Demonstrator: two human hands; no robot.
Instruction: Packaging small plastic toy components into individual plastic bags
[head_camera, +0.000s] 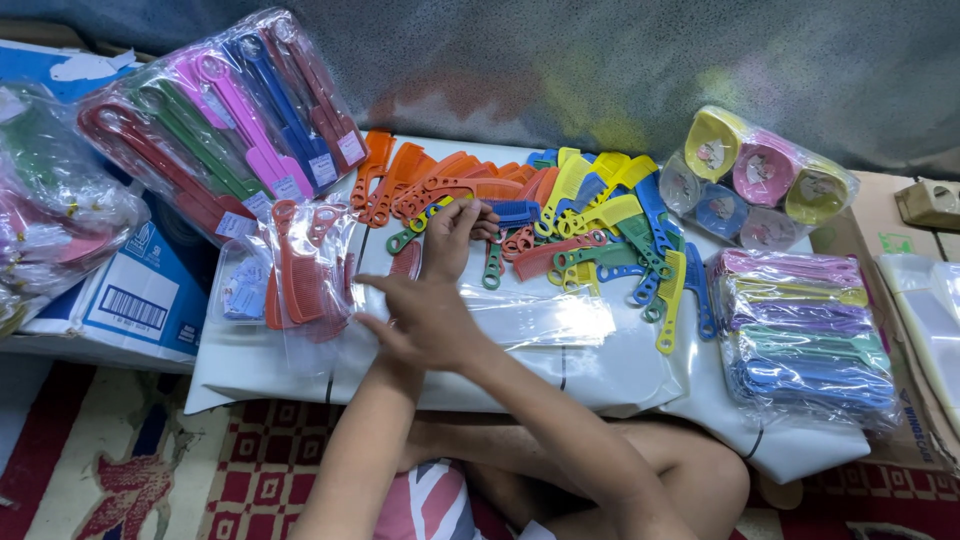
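Over the white board (620, 375), crossed arms work a heap of loose combs (560, 215).

Nearer the heap, the left hand (455, 235) reaches in with fingers curled about a small blue comb (513, 211), seemingly pinching it, though the grip is partly hidden. Short of the heap, the right hand (425, 318) lies spread and released, palm down, pressing the clear sleeves (540, 315) flat, likely so that they keep from sliding. Left of the heap sits a bag of red combs (300, 270); beyond that a larger pack of long combs (225, 120). Right of the heap lie a stack of pastel packs (805, 335) and a bag of round cases (755, 180).
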